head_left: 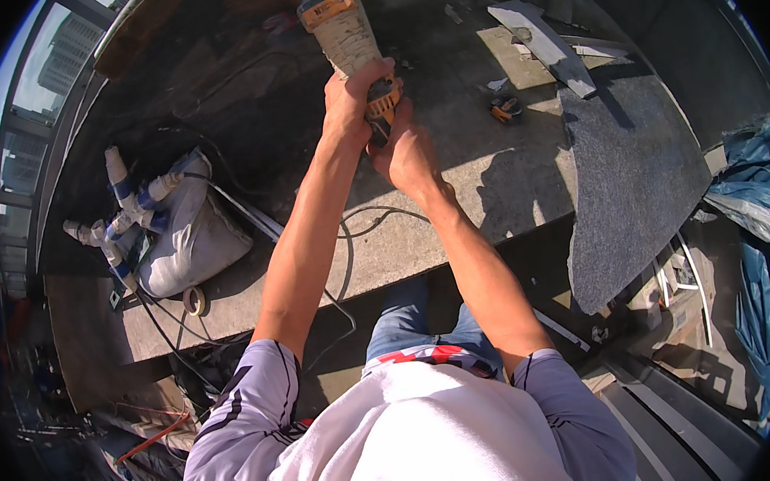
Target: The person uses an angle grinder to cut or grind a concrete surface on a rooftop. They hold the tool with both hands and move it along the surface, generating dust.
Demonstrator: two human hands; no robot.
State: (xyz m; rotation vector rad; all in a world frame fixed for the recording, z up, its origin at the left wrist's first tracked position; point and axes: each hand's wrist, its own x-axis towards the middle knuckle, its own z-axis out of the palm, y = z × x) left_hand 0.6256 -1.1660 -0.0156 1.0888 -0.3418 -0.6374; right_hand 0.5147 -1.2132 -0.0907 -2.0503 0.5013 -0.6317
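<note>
Tool (347, 43) is held out over the bench (535, 197), at the far reach of both arms and near the top of the view. Its wrapped body is pointed away from the person, and its metal head is partly cut off by the upper edge of the view. The middle of the body is gripped by the left hand (352, 103), whose fingers are closed around it. The rear end is clasped by the right hand (407, 153), set just behind and also closed; whether a switch is being pressed cannot be told.

As far as can be judged, a firm two-handed hold has been achieved, but no contact between the head and any piece is shown. The slab (629, 176) is left lying well apart on the right, its near end jutting past the bench's front edge. Whether its edges have been worked, or are yet to be, cannot be told. Near its far end a strip (551, 51) is laid among other offcuts, likewise untouched by either hand. On the left, a sack (191, 251) is seen with taped pipes (121, 225) beside it, and a roll (194, 301) is placed just in front. How much work is left cannot be read from this view.
</note>
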